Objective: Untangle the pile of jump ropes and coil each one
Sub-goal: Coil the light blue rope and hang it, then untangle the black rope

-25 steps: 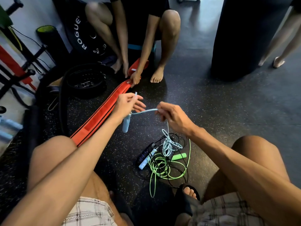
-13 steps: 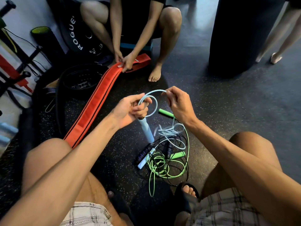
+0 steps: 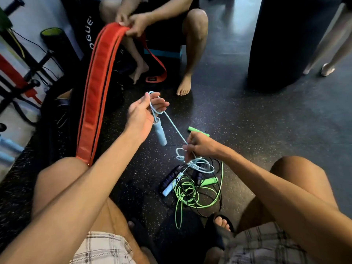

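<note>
A tangled pile of jump ropes (image 3: 192, 183) lies on the dark floor between my knees: a green rope, a black rope with dark handles, and a light blue one. My left hand (image 3: 142, 113) is raised above the floor with a small loop of the light blue rope (image 3: 174, 127) hooked round its fingers, and that rope's blue handle (image 3: 160, 133) hangs below the palm. My right hand (image 3: 201, 145) pinches the same rope lower down, just above the pile. A green handle (image 3: 198, 130) lies behind my right hand.
Another person sits opposite and holds up a long red padded belt (image 3: 99, 88) that runs down to my left knee. A black punching bag (image 3: 289, 39) stands at the back right. Gym gear and a rack crowd the left side.
My right hand has dropped from beside the left hand down to the pile, sliding along the blue rope. The other person has lifted the red belt higher.
</note>
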`<state>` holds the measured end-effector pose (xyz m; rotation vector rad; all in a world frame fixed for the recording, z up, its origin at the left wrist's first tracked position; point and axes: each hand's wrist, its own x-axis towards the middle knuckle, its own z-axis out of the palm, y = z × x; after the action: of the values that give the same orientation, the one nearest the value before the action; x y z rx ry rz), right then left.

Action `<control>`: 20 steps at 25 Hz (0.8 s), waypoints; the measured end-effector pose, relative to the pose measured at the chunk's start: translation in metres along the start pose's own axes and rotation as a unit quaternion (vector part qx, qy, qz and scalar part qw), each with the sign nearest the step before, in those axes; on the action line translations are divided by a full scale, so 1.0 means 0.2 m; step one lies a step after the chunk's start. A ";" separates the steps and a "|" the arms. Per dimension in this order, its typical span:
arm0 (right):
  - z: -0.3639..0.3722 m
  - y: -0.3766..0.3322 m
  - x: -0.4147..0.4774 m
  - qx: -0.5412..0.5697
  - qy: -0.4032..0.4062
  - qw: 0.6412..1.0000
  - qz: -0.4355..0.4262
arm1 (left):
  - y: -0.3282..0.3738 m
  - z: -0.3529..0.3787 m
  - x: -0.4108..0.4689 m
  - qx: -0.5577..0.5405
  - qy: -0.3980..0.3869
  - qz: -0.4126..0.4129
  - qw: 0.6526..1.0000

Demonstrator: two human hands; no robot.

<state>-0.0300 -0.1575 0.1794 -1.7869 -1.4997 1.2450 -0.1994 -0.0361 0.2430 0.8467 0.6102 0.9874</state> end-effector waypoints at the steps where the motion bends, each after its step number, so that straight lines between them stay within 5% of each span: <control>1: 0.01 0.00 0.01 0.005 0.006 1.000 -0.007 | -0.01 0.00 0.00 0.024 0.003 0.018 1.000; 6: 0.04 -0.08 0.01 -0.024 0.038 0.995 -0.086 | -0.08 -0.04 0.02 0.258 0.007 0.112 0.959; 13: -0.02 -0.15 0.00 -0.132 0.167 0.958 -0.192 | -0.17 -0.02 -0.02 0.516 -0.098 0.053 0.850; 16: -0.06 -0.15 -0.02 -0.171 0.215 0.937 -0.214 | -0.16 0.02 -0.06 0.537 -0.166 -0.025 0.827; 20: -0.09 -0.14 -0.01 -0.185 0.239 0.930 -0.210 | -0.12 0.04 -0.07 0.447 -0.187 -0.142 0.863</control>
<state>-0.0284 -0.1495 0.2106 -1.6918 -1.7591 0.2991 -0.1884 -0.0574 0.2287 1.6655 0.8310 0.2001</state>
